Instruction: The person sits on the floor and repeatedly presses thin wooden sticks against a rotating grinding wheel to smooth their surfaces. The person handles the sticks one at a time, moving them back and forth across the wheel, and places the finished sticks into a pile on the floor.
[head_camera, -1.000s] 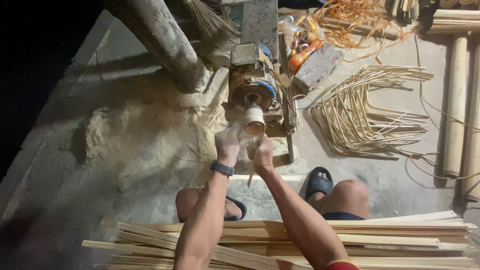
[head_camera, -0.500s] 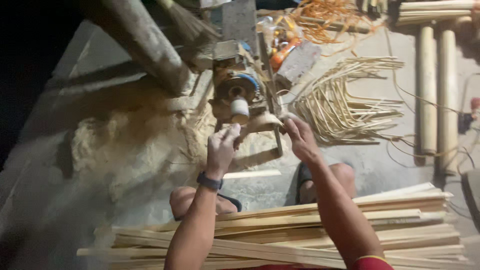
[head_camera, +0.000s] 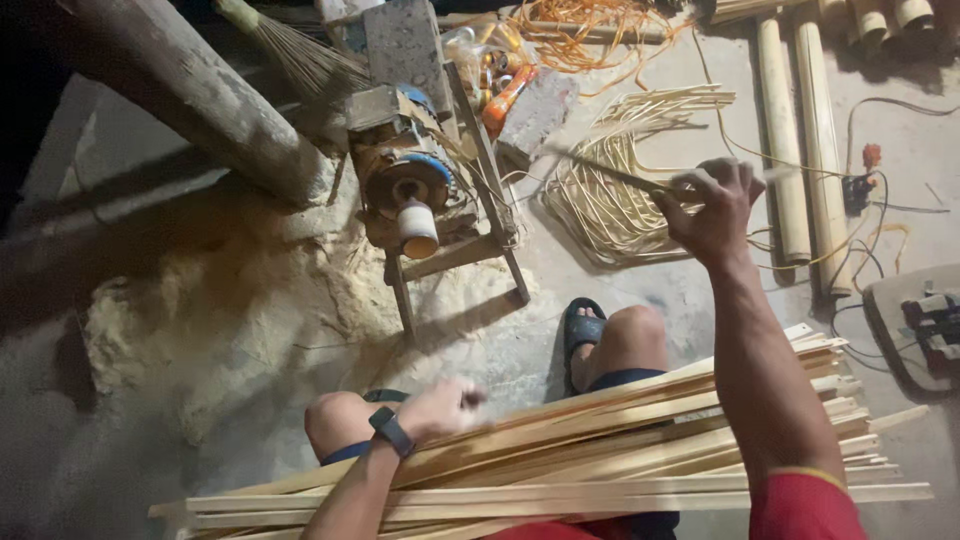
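My right hand (head_camera: 712, 205) is raised to the right of the motor and is closed on a thin bamboo strip (head_camera: 610, 176) that blurs out to both sides. My left hand (head_camera: 442, 408), with a dark wristwatch, hovers over the stack of long flat bamboo slats (head_camera: 620, 440) lying across my lap; its fingers are blurred and seem to touch the top slats. A small motor with a pale sanding drum (head_camera: 417, 228) sits on a wooden stand (head_camera: 470, 250) ahead of my knees.
Pale sawdust (head_camera: 230, 320) is heaped left of the stand. A pile of thin curved strips (head_camera: 620, 200) lies right of the motor. Bamboo poles (head_camera: 800, 150), cables, a power tool (head_camera: 925, 325) and a thick log (head_camera: 190, 90) lie around.
Both hands have left the sanding drum. My right hand swung out to the right with a thin strip. My left hand dropped back to the slats on my lap.
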